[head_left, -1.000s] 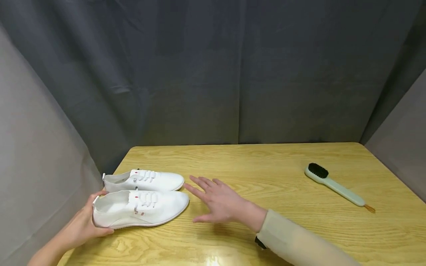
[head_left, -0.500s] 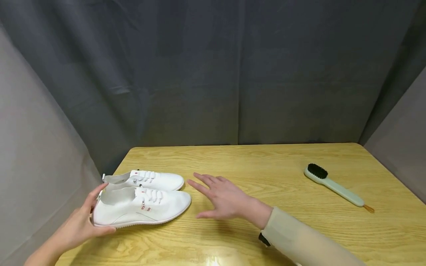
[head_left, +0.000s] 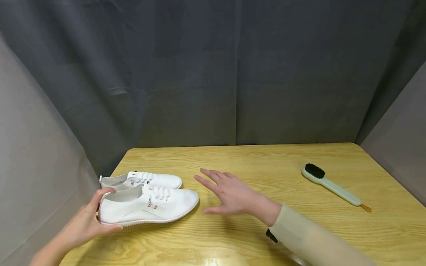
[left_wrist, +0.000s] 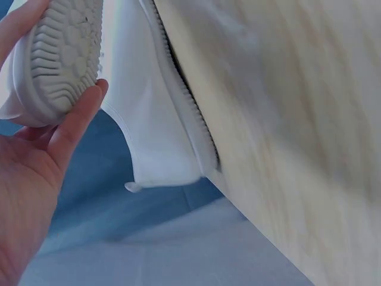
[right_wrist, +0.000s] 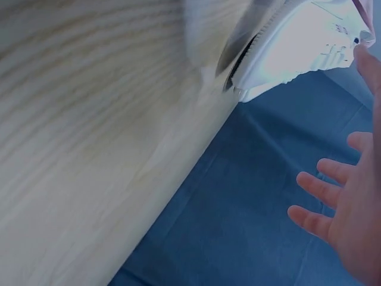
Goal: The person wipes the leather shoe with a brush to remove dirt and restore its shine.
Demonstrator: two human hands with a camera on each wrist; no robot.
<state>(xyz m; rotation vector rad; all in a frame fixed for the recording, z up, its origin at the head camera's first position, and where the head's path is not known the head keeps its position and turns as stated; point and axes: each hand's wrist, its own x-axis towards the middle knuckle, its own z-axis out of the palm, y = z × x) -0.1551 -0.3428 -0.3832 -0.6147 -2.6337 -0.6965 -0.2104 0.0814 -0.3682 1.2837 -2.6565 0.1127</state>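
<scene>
My left hand (head_left: 88, 220) grips the nearer white shoe (head_left: 153, 207) by its heel, thumb low along the near side and fingers at the back. In the left wrist view the ridged sole (left_wrist: 62, 56) of this shoe shows, tilted up off the table. Behind it the other white shoe (head_left: 164, 180) stands upright on the table, partly hidden by the nearer one. My right hand (head_left: 231, 194) hovers just right of the shoe's toe, fingers spread, holding nothing. In the right wrist view the fingers (right_wrist: 318, 189) are apart from the shoes.
A pale green brush (head_left: 332, 186) with black bristles and an orange cord lies bristles up at the table's right. The wooden table (head_left: 253, 159) ends at a dark curtain (head_left: 186, 74) behind; grey cloth (head_left: 30, 147) hangs at the left side.
My left hand has lifted the nearer shoe slightly and moved it right. My right hand has drifted right and a little up, its fingers still spread.
</scene>
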